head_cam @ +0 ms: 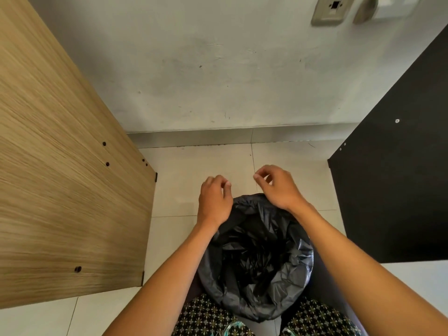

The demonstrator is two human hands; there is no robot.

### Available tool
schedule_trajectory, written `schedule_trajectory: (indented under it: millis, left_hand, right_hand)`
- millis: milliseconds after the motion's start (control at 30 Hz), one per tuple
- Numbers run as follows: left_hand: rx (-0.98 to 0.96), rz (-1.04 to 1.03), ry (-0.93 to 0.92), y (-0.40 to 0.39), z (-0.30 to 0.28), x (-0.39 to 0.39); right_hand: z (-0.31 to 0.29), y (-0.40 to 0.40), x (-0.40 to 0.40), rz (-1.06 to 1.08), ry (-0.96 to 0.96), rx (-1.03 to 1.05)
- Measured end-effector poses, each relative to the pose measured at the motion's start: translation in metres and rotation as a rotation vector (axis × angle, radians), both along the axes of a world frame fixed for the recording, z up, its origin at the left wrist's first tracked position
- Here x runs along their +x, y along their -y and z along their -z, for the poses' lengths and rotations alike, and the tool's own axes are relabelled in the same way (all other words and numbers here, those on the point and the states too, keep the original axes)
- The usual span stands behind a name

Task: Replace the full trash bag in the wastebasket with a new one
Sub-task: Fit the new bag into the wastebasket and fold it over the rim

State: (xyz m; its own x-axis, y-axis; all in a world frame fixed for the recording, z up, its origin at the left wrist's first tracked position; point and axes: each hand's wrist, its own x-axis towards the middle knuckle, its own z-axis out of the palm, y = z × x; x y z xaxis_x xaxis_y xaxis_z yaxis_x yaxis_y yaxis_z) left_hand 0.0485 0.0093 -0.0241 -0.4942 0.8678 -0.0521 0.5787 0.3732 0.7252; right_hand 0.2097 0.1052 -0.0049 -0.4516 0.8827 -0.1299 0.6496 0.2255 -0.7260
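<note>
Patterned trousers (208, 316) are seen at the bottom edge of the frame, and directly above them a black trash bag (257, 258) is draped over the rim of a wastebasket whose body is almost wholly hidden by the plastic. The bag's mouth stands open and its dark interior looks crumpled; how full it is cannot be told. 2 bare forearms are extended over it from the lower corners. The left hand (214, 200) is held just above the far rim at centre, fingers curled loosely and gripping nothing visible. The right hand (278, 187) is raised beside it, thumb and forefinger pinched together; whether anything is held between them cannot be told. A wooden panel (63, 166) fills the left of the frame, a black panel (392, 190) the right, with tiled floor (184, 170) and a grey wall (218, 69) behind. The bag appears ready to be worked at its far edge; for a clean result, the folded rim is best taken at 2 opposite points and moved evenly so the thin film is not torn.
</note>
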Motion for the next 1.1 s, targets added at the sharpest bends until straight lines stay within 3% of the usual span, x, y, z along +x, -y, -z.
schedule_trajectory:
  millis: [67,100,167,233,267,400,467,500,600,733,800,900,967,1033,1100]
  left_hand:
    - [0.188,0.013,0.085,0.020,-0.015,0.010]
    - [0.167,0.037,0.174,0.029,-0.017,0.018]
    - [-0.081,0.082,0.391,0.038,-0.005,0.034]
    - [-0.375,0.070,0.566,0.042,0.008,0.045]
    - [-0.457,0.054,0.604,0.043,0.009,0.046]
    - [-0.504,-0.010,0.635,0.046,0.003,0.033]
    - [-0.506,0.017,0.638,0.048,0.008,0.028]
    - [-0.531,0.107,0.551,0.050,0.009,0.029]
    - [-0.718,0.473,0.161,0.049,0.012,0.042]
    - [-1.117,0.795,-0.355,0.049,0.018,0.055]
    - [-1.204,0.829,-0.490,0.050,0.022,0.052]
    - [-1.150,0.840,-0.522,0.053,0.026,0.049]
    - [-0.986,0.858,-0.449,0.056,0.017,0.046]
    - [-0.687,0.776,-0.272,0.066,0.001,0.040]
    - [-0.299,0.546,-0.200,0.085,-0.013,0.034]
  right_hand:
    - [-0.019,0.016,0.011,0.030,-0.195,-0.200]
    - [-0.024,0.028,0.013,0.017,-0.231,-0.400]
    - [-0.022,0.051,0.013,-0.006,-0.074,-0.761]
    - [-0.017,0.065,0.013,0.030,0.146,-0.918]
    - [-0.017,0.068,0.014,0.084,0.158,-0.973]
    - [-0.023,0.069,0.020,0.203,0.063,-1.103]
    - [-0.013,0.067,0.022,0.151,0.104,-1.027]
    - [-0.004,0.068,0.022,0.078,0.172,-0.910]
    - [0.012,0.071,0.015,-0.300,0.480,-0.439]
    - [0.022,0.075,0.010,-0.764,0.996,-0.223]
    - [0.028,0.073,0.013,-0.839,1.150,-0.141]
    - [0.027,0.075,0.016,-0.846,1.080,-0.080]
    - [0.015,0.077,0.019,-0.761,0.861,-0.015]
    - [0.003,0.076,0.031,-0.597,0.586,0.059]
    - [-0.005,0.081,0.047,-0.422,0.396,0.217]
